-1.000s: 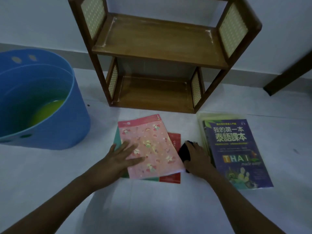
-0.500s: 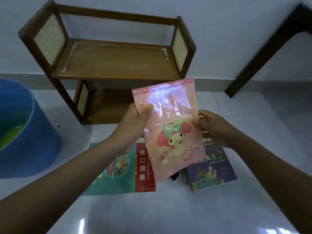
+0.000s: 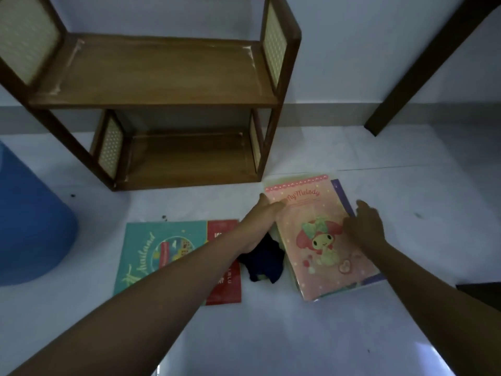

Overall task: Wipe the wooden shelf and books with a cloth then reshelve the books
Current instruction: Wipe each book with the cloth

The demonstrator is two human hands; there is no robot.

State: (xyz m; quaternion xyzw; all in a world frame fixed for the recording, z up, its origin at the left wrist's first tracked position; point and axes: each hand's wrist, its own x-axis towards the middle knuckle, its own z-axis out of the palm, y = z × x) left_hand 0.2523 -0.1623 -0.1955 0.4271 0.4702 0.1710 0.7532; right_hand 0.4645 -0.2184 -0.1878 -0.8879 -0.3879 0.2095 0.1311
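The pink My Melody book [image 3: 322, 234] lies face up on the purple book [image 3: 344, 196] at the right of the floor. My left hand [image 3: 260, 221] holds its upper left edge, thumb on the cover and fingers hidden beneath. My right hand [image 3: 364, 223] rests on the book's right side with relaxed, spread fingers. A dark cloth [image 3: 264, 260] is bunched on the floor under my left wrist, beside the pile. To the left lie a teal book [image 3: 160, 253] and a red book [image 3: 225, 278] under it. Behind them the two-tier wooden shelf [image 3: 151, 74] stands empty.
A blue bucket [image 3: 27, 226] stands at the left edge. A dark wooden leg [image 3: 423, 58] slants down at the upper right, against the wall. White floor stretches in front of the books.
The pink book, held up in both hands half a second ago, now lies on the purple book at the right. My right hand has let go of its edge.
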